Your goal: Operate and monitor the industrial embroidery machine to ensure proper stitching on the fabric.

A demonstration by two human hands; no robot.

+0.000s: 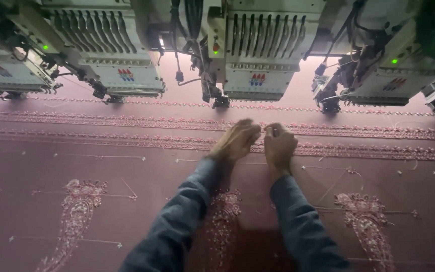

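Observation:
My left hand (237,141) and my right hand (279,145) reach forward together over a maroon fabric (36,171) stretched flat under a row of embroidery machine heads. Both hands have their fingers pinched close, meeting near a thin pale thread (263,130) between them, just over a pink embroidered border band (127,141). What exactly each hand pinches is too small to tell. The middle embroidery head (258,75) hangs directly beyond my hands. Blue sleeves cover both forearms.
More embroidery heads stand at the left (122,75) and right (393,80), with green indicator lights. Pink paisley motifs lie at the left (79,206), centre (222,216) and right (366,221) of the fabric. Loose thread lines cross the cloth.

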